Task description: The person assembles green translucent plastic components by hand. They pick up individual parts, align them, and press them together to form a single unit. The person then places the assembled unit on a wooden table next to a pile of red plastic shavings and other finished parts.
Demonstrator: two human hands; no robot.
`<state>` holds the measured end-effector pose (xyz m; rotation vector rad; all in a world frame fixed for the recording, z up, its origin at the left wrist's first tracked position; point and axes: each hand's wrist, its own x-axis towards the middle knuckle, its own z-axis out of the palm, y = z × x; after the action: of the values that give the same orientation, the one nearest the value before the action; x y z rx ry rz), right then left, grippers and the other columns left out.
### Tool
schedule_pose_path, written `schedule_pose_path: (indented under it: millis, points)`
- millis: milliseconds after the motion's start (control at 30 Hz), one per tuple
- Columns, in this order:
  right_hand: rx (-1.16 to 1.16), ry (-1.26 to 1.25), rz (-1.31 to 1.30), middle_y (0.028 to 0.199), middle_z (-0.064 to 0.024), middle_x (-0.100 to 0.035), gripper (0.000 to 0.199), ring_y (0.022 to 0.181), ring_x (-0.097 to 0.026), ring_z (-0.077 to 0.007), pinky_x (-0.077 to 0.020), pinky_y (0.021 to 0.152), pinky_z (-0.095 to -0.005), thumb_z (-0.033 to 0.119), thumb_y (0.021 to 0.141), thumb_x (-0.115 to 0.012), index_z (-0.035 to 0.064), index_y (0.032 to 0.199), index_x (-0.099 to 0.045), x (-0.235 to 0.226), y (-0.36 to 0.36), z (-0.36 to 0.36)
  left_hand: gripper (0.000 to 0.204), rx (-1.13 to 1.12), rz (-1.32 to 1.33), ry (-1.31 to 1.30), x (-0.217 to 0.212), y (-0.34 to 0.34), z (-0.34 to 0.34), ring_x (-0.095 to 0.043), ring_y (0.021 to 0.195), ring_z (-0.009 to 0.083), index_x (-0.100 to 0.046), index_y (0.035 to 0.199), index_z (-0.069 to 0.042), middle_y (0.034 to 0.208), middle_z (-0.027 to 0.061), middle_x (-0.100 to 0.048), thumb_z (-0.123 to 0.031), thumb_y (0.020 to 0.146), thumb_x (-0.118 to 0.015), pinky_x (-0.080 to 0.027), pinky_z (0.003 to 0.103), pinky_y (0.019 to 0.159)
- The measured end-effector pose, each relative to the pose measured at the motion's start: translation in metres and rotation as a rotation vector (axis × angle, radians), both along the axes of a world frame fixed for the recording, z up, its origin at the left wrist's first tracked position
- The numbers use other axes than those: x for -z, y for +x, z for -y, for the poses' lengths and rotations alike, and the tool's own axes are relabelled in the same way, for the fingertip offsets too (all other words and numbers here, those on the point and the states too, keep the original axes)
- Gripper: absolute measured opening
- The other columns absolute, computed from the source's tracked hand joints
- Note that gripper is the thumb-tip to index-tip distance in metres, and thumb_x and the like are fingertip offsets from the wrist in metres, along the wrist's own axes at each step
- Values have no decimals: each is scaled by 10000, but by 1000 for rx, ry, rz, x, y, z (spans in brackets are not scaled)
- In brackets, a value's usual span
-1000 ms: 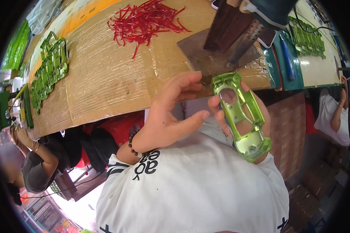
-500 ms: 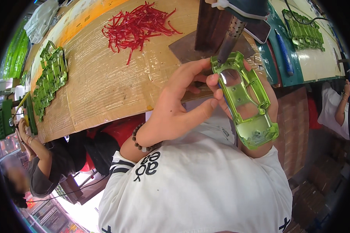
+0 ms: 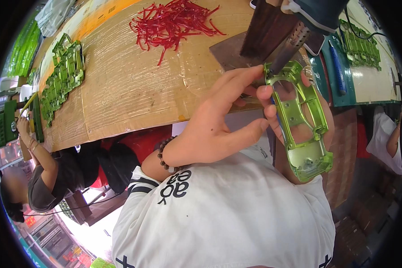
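A translucent green toy car body shell point(image 3: 292, 110) lies tilted in my right hand point(image 3: 327, 117). The palm is behind it and the fingertips curl round its left edge. My left hand point(image 3: 210, 127), with a beaded bracelet on the wrist, reaches in from the left. Its fingers are spread, and the index fingertip touches the shell's upper left corner; the thumb stands apart from the shell. Over the shell's upper end comes the dark tip of a tool with a perforated metal nozzle point(image 3: 295, 41). Whether the tip touches the plastic I cannot tell.
Red plastic strips point(image 3: 172, 24) lie heaped on the cardboard-covered table point(image 3: 129, 85). Green shells point(image 3: 63, 80) are lined up at the left, with more point(image 3: 361, 47) at the right. A blue cutter knife point(image 3: 338, 67) lies near the tool's brown stand point(image 3: 265, 29). Another person point(image 3: 44, 169) works at left.
The view has shifted, so the bench things sit differently in it. My hands and the shell stay together under the nozzle, with the left index finger still at the shell's corner.
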<state>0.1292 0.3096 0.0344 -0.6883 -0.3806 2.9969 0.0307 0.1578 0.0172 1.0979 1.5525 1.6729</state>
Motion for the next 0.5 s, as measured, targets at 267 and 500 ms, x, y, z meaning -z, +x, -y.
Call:
schedule_pose_path:
  millis: [267, 500]
  points:
    - [-62, -149, -164, 1064, -284, -527, 485, 869, -592, -364, -547, 736, -405, 351, 945, -317, -41, 1204, -436, 7, 4, -8, 642, 37, -66, 36, -2, 0, -2, -472, 1115, 246, -307, 1316, 34, 1245, 150, -367, -69, 762, -615, -411, 352, 927]
    - [-159, -250, -222, 1140, -223, -499, 462, 1066, -493, -329, -502, 823, -413, 341, 937, -354, -24, 1211, -432, 18, 9, -21, 622, 50, -51, 16, -5, -1, -5, -488, 1079, 240, -333, 1310, 23, 1239, 143, -389, -80, 765, -614, -417, 337, 906]
